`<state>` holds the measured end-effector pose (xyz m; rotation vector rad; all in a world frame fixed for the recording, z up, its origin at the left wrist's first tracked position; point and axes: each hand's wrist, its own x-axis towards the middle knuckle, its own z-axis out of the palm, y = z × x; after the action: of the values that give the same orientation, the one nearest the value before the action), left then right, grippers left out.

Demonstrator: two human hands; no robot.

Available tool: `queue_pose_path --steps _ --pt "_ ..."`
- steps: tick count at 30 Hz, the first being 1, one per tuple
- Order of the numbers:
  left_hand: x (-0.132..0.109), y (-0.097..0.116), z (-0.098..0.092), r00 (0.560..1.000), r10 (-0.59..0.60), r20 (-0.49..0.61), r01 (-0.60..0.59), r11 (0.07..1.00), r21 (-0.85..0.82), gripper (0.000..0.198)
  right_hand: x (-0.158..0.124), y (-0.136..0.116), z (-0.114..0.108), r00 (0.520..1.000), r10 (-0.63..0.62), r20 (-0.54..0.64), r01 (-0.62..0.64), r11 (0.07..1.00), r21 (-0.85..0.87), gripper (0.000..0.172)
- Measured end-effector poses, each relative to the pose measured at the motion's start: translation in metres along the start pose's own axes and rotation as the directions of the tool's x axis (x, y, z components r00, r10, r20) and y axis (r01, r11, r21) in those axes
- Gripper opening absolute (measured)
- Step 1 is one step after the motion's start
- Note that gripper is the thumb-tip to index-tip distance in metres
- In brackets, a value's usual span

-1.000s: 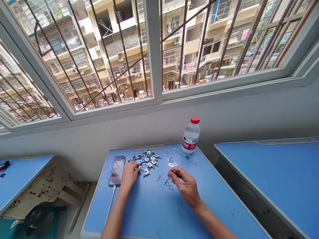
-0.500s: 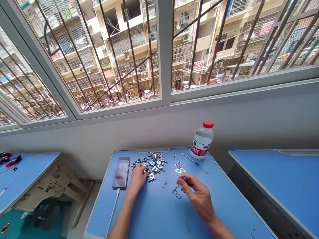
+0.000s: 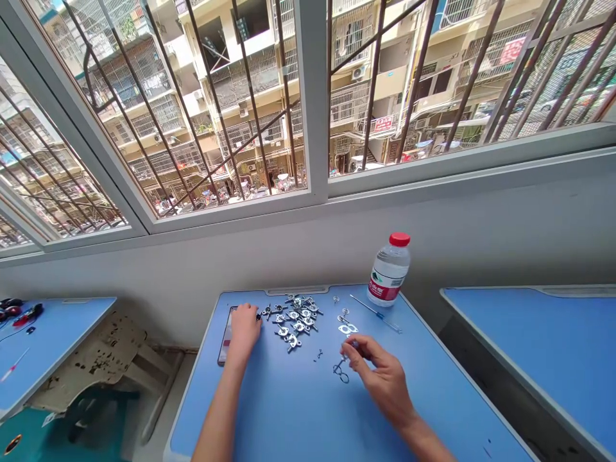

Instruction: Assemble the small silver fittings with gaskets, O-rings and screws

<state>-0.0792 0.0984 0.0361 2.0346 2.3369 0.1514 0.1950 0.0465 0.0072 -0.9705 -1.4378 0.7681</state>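
My left hand (image 3: 244, 328) lies on a smartphone (image 3: 224, 344) at the far left of the blue desk (image 3: 298, 410), fingers loosely flat, covering most of it. Just to its right lies a pile of several small metal fittings (image 3: 296, 317). My right hand (image 3: 381, 377) rests mid-desk with thumb and forefinger pinched on a small metal ring part (image 3: 341, 370) that touches the desktop. A few loose flat metal plates (image 3: 347, 328) lie just beyond its fingers.
A water bottle with a red cap (image 3: 389, 273) stands at the desk's far right corner, with a thin screwdriver (image 3: 375, 313) lying in front of it. More blue desks flank this one on the left (image 3: 52, 333) and right (image 3: 529, 346). A barred window fills the wall ahead.
My left hand has left the pile of fittings and moved left onto the phone. My right hand keeps its pinch on the ring part in about the same place.
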Motion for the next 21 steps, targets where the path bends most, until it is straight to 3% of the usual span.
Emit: queue_pose_path --steps 5,9,11,14,17,19,21 --pt "0.006 0.009 0.012 1.000 0.002 0.015 -0.004 0.995 0.098 0.033 0.000 0.001 0.001 1.000 0.002 0.000 -0.002 1.000 0.008 0.021" --pt "0.000 0.007 0.003 1.000 0.018 -0.021 -0.016 0.995 0.094 0.030 0.001 0.002 0.000 0.999 0.019 -0.033 -0.017 0.999 0.036 0.022" --pt "-0.008 0.005 -0.007 0.997 0.043 -0.058 -0.039 0.997 0.066 0.017 0.004 0.002 -0.003 0.995 0.046 -0.091 -0.041 0.998 0.057 0.022" --pt "-0.031 0.010 -0.019 0.982 0.169 -0.087 -0.170 0.985 -0.005 0.021 0.011 0.002 -0.011 0.963 0.104 -0.250 -0.073 0.989 0.130 0.024" --pt "-0.063 0.030 -0.016 0.927 0.371 -0.053 -0.375 0.923 -0.090 0.023 0.019 0.005 -0.021 0.927 0.142 -0.346 -0.080 0.979 0.187 0.026" --pt "-0.082 0.048 -0.006 0.835 0.549 -0.040 -0.546 0.819 -0.177 0.024 0.023 0.007 -0.026 0.925 0.163 -0.343 -0.100 0.976 0.192 0.027" --pt "-0.094 0.062 0.006 0.810 0.586 -0.009 -0.576 0.793 -0.199 0.025 0.025 0.010 -0.028 0.930 0.187 -0.317 -0.130 0.973 0.192 0.028"
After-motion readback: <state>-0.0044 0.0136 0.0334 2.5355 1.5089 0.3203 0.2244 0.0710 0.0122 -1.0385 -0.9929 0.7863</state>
